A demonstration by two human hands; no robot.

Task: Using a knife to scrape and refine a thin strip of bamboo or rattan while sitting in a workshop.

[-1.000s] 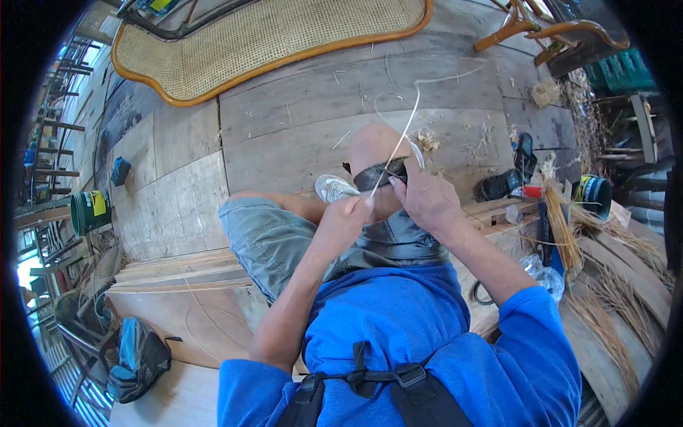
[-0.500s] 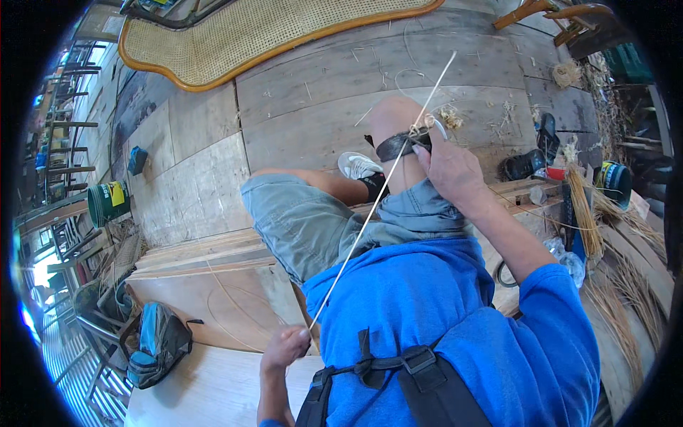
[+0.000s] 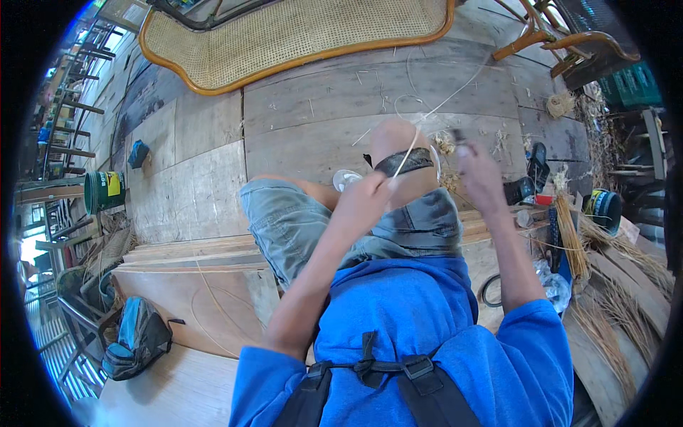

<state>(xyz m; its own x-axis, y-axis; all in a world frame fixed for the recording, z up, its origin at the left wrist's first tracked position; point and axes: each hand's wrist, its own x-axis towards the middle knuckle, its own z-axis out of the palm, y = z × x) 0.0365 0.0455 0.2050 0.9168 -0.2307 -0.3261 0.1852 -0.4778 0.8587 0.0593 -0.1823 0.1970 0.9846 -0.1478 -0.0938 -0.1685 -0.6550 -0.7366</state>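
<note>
A long pale rattan strip runs from my left hand across my knee and bends away over the floor toward the far right. The fingers of that hand are closed on it, just in front of a dark band wrapped round my right leg below the knee. My right hand is raised to the right of the knee, apart from the strip. It is closed round a small dark tool, too blurred for its kind to show. Curled shavings lie on the floor beyond the knee.
A woven cane panel with a curved wooden frame lies at the far side. A wooden chair frame stands far right. Bundled fibres, a bucket and sandals are at right. A backpack sits on the left.
My left hand has moved up from near my waist to the knee, along the strip. My right hand has left the knee band and moved right; a dark tool now shows in it.
</note>
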